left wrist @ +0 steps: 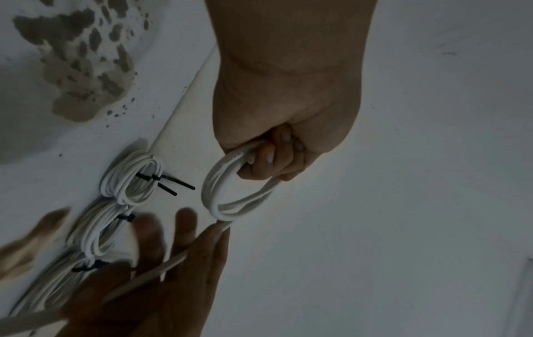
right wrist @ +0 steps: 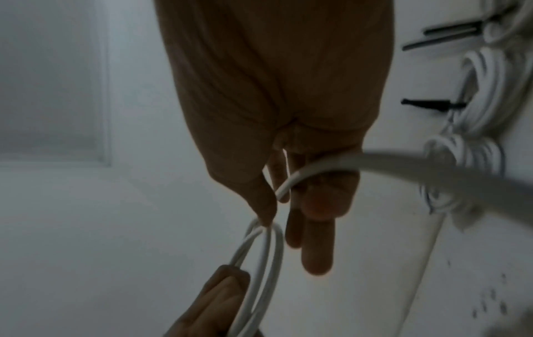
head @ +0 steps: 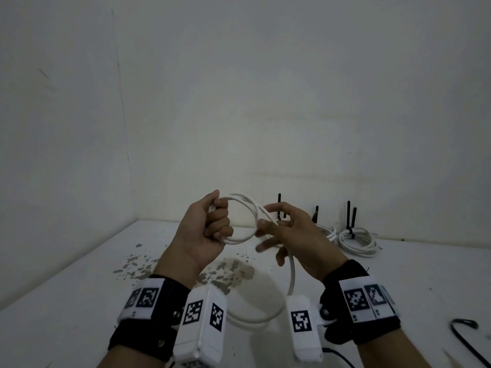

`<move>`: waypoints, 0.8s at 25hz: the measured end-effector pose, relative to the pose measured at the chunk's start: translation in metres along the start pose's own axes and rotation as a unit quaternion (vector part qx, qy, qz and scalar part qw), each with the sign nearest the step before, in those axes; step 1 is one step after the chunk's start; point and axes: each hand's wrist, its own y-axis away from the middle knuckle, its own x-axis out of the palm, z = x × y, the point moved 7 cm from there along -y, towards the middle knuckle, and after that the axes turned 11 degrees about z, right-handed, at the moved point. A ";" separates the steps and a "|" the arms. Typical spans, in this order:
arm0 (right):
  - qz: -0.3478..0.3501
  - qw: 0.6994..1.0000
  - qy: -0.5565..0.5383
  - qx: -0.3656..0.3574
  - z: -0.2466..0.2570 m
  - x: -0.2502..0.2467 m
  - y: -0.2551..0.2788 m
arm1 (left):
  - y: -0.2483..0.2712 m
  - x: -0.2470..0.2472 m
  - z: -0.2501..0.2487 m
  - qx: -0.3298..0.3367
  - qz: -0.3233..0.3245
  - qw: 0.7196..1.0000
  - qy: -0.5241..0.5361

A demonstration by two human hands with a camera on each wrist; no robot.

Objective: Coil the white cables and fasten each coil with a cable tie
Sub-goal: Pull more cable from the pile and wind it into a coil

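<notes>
White cable [head: 240, 221] coil gripped by left hand [head: 206, 229]; right hand [head: 289, 235] pinches its strand

White cable [head: 240, 216]: a few loops held raised above the table, free end trailing down | finished coils [head: 358, 241]: bound with black cable ties [left wrist: 161, 181], lying near the wall

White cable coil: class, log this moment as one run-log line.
left hand grips coil | right hand pinches the cable's free run | tied coils behind
</notes>
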 end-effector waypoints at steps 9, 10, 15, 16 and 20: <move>0.201 0.954 0.216 0.054 0.011 -0.007 0.020 | 0.002 -0.040 -0.025 0.055 -0.030 0.993 0.100; 0.210 0.951 0.221 0.048 0.011 -0.004 0.019 | 0.002 -0.040 -0.025 0.056 -0.021 0.991 0.117; 0.031 0.949 0.308 -0.059 0.024 -0.014 0.011 | 0.000 -0.040 -0.023 0.061 -0.010 0.988 0.140; 0.001 0.950 0.304 -0.076 0.027 -0.017 0.010 | 0.000 -0.040 -0.024 0.059 -0.004 0.988 0.140; -0.026 0.972 0.220 -0.081 0.031 -0.015 0.010 | 0.004 -0.041 -0.027 0.076 -0.016 0.990 0.121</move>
